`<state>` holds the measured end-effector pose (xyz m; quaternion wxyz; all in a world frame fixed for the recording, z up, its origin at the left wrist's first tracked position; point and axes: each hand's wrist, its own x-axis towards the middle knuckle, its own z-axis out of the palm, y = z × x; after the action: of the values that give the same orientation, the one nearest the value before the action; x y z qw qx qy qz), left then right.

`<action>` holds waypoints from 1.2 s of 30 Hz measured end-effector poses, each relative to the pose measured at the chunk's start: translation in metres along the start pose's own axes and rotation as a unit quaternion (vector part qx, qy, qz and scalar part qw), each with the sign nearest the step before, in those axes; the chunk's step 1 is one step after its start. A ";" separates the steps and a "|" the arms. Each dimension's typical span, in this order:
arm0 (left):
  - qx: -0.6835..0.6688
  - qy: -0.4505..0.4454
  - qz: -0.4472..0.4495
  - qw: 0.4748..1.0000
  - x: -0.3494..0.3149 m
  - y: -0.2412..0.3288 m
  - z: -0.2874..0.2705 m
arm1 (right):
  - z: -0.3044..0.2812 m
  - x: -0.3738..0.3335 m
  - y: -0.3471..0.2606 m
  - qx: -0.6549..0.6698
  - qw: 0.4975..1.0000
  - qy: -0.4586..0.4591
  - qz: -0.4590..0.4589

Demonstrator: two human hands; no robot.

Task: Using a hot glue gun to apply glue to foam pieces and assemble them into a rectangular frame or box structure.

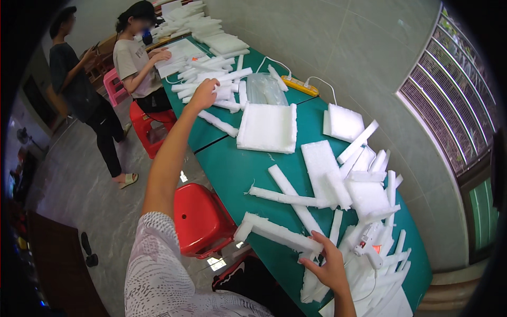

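My left hand (204,95) reaches far forward over a pile of white foam strips (203,74). Its fingers are curled against the end of one foam strip (236,74); part of the grip is hidden. Near the table's front edge, my right hand (328,262) grips the right end of an L-shaped piece made of foam strips (280,233), between thumb and fingers. A short leg of that piece turns down at its left end. Beyond it, a shallow white foam tray (267,128) with raised sides lies on the green table (227,164).
A white glue gun (367,245) lies on foam strips at the right. Foam panels (322,164) spread along the wall side, near a yellow power strip (299,85) and clear plastic bags (264,90). A red stool (203,219) stands at left. Two people (140,58) are farther off.
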<state>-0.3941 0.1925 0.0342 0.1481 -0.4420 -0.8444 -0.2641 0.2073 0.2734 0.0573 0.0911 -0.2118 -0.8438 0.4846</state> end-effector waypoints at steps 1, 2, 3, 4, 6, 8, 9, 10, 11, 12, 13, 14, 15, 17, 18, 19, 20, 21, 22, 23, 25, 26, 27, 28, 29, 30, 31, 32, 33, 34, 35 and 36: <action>-0.048 -0.003 0.018 0.999 -0.009 0.007 -0.003 | 0.000 0.000 0.000 0.001 1.000 0.007 0.007; -0.098 -0.005 0.035 0.995 -0.018 0.019 -0.009 | -0.003 -0.001 -0.002 -0.008 1.000 0.006 0.008; -0.188 -0.015 0.024 0.982 -0.023 0.034 -0.018 | -0.006 -0.002 -0.002 -0.019 1.000 0.005 0.008; -0.282 -0.029 0.013 0.959 -0.029 0.054 -0.024 | -0.007 -0.004 0.004 -0.013 1.000 0.013 0.002; -0.441 -0.100 0.028 0.892 -0.064 0.107 -0.049 | -0.008 -0.001 0.004 -0.023 1.000 0.012 0.004; -0.487 -0.153 0.032 0.860 -0.119 0.170 -0.095 | -0.002 0.008 0.000 -0.020 1.000 -0.009 -0.012; -0.430 -0.201 0.066 0.878 -0.142 0.195 -0.112 | 0.000 0.014 -0.003 -0.011 1.000 -0.016 -0.017; -0.374 -0.247 0.104 0.888 -0.160 0.218 -0.119 | -0.003 0.016 -0.008 -0.010 1.000 -0.014 -0.012; -0.368 -0.274 0.139 0.878 -0.173 0.235 -0.117 | -0.005 0.017 -0.006 -0.004 1.000 -0.012 -0.016; -0.359 -0.299 0.174 0.867 -0.181 0.248 -0.114 | -0.006 0.018 -0.004 0.015 1.000 -0.009 -0.012; -0.360 -0.302 0.175 0.865 -0.187 0.257 -0.108 | -0.008 0.017 -0.003 0.035 0.999 -0.005 -0.010; -0.375 -0.300 0.191 0.856 -0.193 0.262 -0.100 | -0.007 0.017 -0.004 0.036 0.999 -0.003 -0.010; -0.389 -0.296 0.206 0.848 -0.197 0.265 -0.096 | -0.007 0.017 -0.006 0.037 0.999 0.001 -0.008; -0.381 -0.309 0.209 0.846 -0.204 0.267 -0.096 | -0.003 0.018 -0.010 0.039 0.999 0.004 -0.010; -0.386 -0.312 0.197 0.846 -0.207 0.267 -0.099 | 0.002 0.020 -0.011 -0.001 0.997 0.032 -0.070; -0.390 -0.313 0.185 0.846 -0.208 0.267 -0.102 | 0.004 0.022 -0.014 -0.040 0.989 0.060 -0.132; -0.384 -0.307 0.181 0.852 -0.211 0.267 -0.106 | 0.006 0.021 -0.019 -0.038 0.988 0.056 -0.142; -0.378 -0.302 0.192 0.854 -0.212 0.266 -0.107 | 0.009 0.022 -0.024 -0.085 0.982 0.056 -0.160; -0.371 -0.296 0.201 0.857 -0.214 0.266 -0.107 | 0.012 0.023 -0.028 -0.132 0.973 0.057 -0.181; -0.362 -0.287 0.219 0.860 -0.217 0.264 -0.102 | 0.017 0.025 -0.031 -0.122 0.969 0.048 -0.208; -0.377 -0.263 0.231 0.857 -0.222 0.265 -0.089 | 0.023 0.023 -0.029 -0.197 0.950 0.080 -0.229; -0.381 -0.289 0.210 0.853 -0.222 0.268 -0.092 | 0.026 0.023 -0.028 -0.194 0.946 0.077 -0.249; -0.388 -0.315 0.188 0.846 -0.224 0.268 -0.096 | 0.027 0.021 -0.027 -0.175 0.954 0.087 -0.228; -0.381 -0.304 0.184 0.854 -0.229 0.263 -0.100 | 0.030 0.021 -0.027 -0.157 0.961 0.097 -0.205; -0.370 -0.252 0.206 0.870 -0.234 0.259 -0.102 | 0.032 0.022 -0.028 -0.155 0.959 0.093 -0.217; -0.360 -0.200 0.227 0.882 -0.240 0.256 -0.102 | 0.034 0.022 -0.028 -0.153 0.958 0.106 -0.220; -0.357 -0.195 0.225 0.885 -0.251 0.249 -0.103 | 0.037 0.021 -0.027 -0.151 0.957 0.120 -0.219; -0.408 -0.197 0.196 0.870 -0.261 0.240 -0.104 | 0.034 0.020 -0.027 -0.155 0.956 0.123 -0.217; -0.459 -0.204 0.167 0.848 -0.270 0.231 -0.105 | 0.032 0.021 -0.027 -0.159 0.955 0.126 -0.215; -0.469 -0.241 0.139 0.838 -0.276 0.225 -0.100 | 0.029 0.024 -0.026 -0.163 0.951 0.128 -0.230; -0.480 -0.251 0.136 0.830 -0.283 0.222 -0.100 | 0.028 0.021 -0.028 -0.167 0.949 0.125 -0.235; -0.468 -0.273 0.087 0.836 -0.286 0.220 -0.098 | 0.028 0.025 -0.029 -0.158 0.954 0.118 -0.227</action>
<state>-0.0498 0.0485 0.0450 -0.2908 -0.5845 -0.5843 -0.4821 0.1669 0.2498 0.0667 0.2630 -0.0822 -0.9187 0.2829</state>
